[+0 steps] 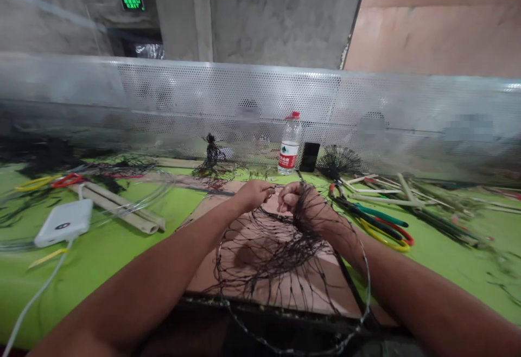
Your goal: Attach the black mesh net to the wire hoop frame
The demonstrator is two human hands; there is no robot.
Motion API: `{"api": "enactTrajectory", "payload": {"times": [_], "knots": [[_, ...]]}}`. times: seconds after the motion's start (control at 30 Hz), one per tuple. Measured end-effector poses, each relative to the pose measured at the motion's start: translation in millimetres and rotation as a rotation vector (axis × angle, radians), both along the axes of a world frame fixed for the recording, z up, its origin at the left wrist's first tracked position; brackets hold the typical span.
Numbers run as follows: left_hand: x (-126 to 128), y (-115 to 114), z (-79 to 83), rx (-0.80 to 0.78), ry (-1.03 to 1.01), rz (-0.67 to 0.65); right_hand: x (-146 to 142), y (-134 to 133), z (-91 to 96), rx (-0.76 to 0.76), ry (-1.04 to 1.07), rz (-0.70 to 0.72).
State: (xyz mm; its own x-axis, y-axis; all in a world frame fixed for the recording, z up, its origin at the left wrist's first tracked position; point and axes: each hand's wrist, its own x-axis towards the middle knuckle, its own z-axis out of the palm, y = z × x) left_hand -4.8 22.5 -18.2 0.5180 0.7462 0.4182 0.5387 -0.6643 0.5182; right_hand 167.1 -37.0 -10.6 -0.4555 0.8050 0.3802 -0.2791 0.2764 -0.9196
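A black mesh net (280, 254) on a round wire hoop (365, 270) lies over a brown board (211, 210) in front of me. My left hand (254, 193) is closed in a pinch on the net's black strands at the far edge. My right hand (299, 201) is also closed, gripping the netting, and the mesh drapes over its wrist and forearm. The two hands are close together, almost touching. What lies between the fingertips is too small to make out.
A water bottle (289, 142) with a red cap and a black box (309, 156) stand by the perforated metal screen (366, 113). Pliers and cutters with coloured handles (382, 227) lie to the right. A white power bank (64, 221), tubes (122, 205) and net bundles (211, 156) lie on the left.
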Motion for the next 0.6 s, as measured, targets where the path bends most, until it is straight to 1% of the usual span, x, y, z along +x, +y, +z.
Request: {"api": "enactTrajectory", "payload": {"times": [0.07, 0.13, 0.2, 0.27, 0.33, 0.4, 0.47, 0.5, 0.53, 0.6], "knots": [[-1.6, -1.0, 2.2, -0.028, 0.0, 0.017, 1.8, 0.0, 0.7, -0.081, 0.048, 0.024], [-4.6, -1.9, 5.0, -0.053, 0.004, 0.048, 4.2, 1.9, 0.3, -0.117, -0.021, 0.069], [-8.5, -2.5, 7.8, -0.084, 0.006, 0.071, 8.3, 6.8, -2.3, -0.123, -0.109, 0.094], [-11.9, -3.0, 9.9, -0.094, 0.019, 0.062, 14.8, 14.1, -6.3, -0.135, -0.154, 0.069], [-13.7, -3.2, 11.1, -0.09, 0.028, 0.057, 23.0, 21.5, -9.6, -0.161, -0.153, 0.021], [-13.7, -3.5, 11.5, -0.087, 0.038, 0.063, 32.2, 26.7, -10.0, -0.172, -0.17, 0.016], [-12.6, -4.1, 11.6, -0.079, 0.06, 0.066, 42.8, 29.7, -6.0, -0.165, -0.295, 0.018], [-11.8, -4.5, 11.5, -0.066, 0.075, 0.067, 48.7, 30.8, -2.3, -0.161, -0.396, -0.01], [-11.0, -5.0, 11.3, -0.047, 0.09, 0.073, 55.2, 31.8, 2.3, -0.148, -0.495, -0.082], [-9.1, -6.4, 10.7, 0.002, 0.121, 0.095, 68.7, 34.0, 13.4, -0.106, -0.654, -0.313]]}}
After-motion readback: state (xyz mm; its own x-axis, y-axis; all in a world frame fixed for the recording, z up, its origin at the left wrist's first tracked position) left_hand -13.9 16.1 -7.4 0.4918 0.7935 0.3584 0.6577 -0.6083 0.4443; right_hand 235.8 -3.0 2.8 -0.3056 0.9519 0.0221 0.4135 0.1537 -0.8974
